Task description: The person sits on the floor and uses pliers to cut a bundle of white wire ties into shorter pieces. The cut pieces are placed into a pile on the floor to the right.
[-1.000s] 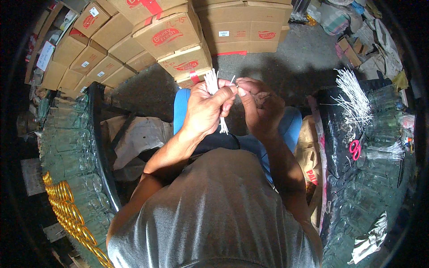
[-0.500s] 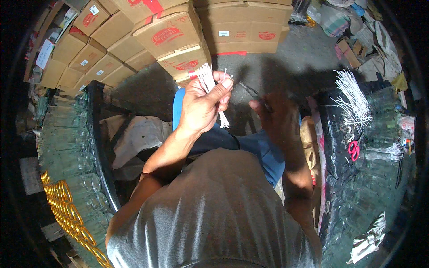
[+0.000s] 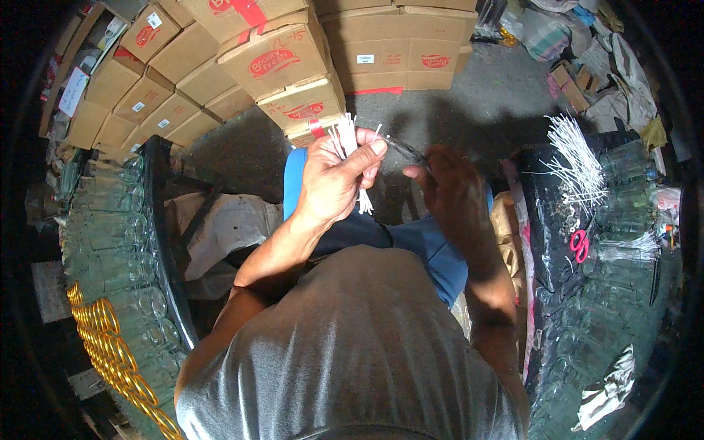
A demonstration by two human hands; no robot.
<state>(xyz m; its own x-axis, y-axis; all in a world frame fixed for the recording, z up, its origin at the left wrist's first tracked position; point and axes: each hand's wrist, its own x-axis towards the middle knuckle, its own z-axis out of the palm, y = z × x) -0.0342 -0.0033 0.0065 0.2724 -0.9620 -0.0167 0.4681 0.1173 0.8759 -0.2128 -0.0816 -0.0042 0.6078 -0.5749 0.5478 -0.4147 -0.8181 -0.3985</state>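
Left hand [image 3: 328, 176], head view: wrapped round a white bundle [image 3: 347, 134], single strand [image 3: 378, 132] poking up from its pinch. Right hand [image 3: 451, 183] is curled on a slim dark tool [image 3: 405, 151] slanting up-left, tip by that strand; can't tell if touching.

dark tool [image 3: 408, 152]: handles hidden | held white strands [image 3: 347, 133]: middles hidden | top carton [image 3: 284, 12]: cut off

Grey shirt [image 3: 359, 345] filling the lower center of the frame, soft creases running down its fabric, blue trousers [image 3: 444, 268] at the middle, forearms [image 3: 271, 253] and hands [image 3: 328, 183] bare.
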